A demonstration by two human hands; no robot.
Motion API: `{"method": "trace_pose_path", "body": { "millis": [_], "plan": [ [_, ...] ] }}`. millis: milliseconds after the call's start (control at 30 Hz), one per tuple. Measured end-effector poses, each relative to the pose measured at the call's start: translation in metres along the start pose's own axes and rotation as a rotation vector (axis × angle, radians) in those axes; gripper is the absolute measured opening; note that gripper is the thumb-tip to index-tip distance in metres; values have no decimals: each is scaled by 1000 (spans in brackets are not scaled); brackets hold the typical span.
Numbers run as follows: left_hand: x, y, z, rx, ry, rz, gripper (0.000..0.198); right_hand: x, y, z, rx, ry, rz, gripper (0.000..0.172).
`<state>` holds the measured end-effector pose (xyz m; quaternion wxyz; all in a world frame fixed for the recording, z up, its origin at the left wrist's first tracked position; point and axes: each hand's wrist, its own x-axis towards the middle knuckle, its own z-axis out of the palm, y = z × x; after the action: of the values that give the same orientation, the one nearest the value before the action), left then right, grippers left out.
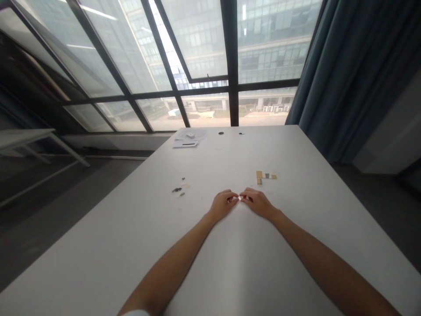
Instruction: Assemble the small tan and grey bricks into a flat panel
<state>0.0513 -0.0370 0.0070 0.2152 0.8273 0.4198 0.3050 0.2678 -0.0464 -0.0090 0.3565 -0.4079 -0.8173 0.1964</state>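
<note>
My left hand and my right hand meet over the middle of the white table. Their fingertips pinch a small white piece from both sides. It is too small to tell what kind of thing it is, and the fingers cover part of it. Just beyond my right hand lies a group of flat tan and grey pieces, set in an angled row. To the left of my left hand, several small dark bits and pale scraps are scattered.
Papers with a small white object on them lie at the table's far left corner. Two dark round spots, one a black disc, sit near the far edge. Windows stand behind the table, and a blue curtain hangs at right.
</note>
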Motion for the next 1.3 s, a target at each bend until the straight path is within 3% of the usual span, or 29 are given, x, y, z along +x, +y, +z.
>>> {"method": "trace_pose_path", "body": {
  "millis": [567,1300],
  "plan": [
    [0,0,0,-47,30,26,13,0,-5,-3,32,18,5,7],
    [-1,2,1,-37,37,28,11,0,-3,-4,49,12,-14,11]
  ]
}}
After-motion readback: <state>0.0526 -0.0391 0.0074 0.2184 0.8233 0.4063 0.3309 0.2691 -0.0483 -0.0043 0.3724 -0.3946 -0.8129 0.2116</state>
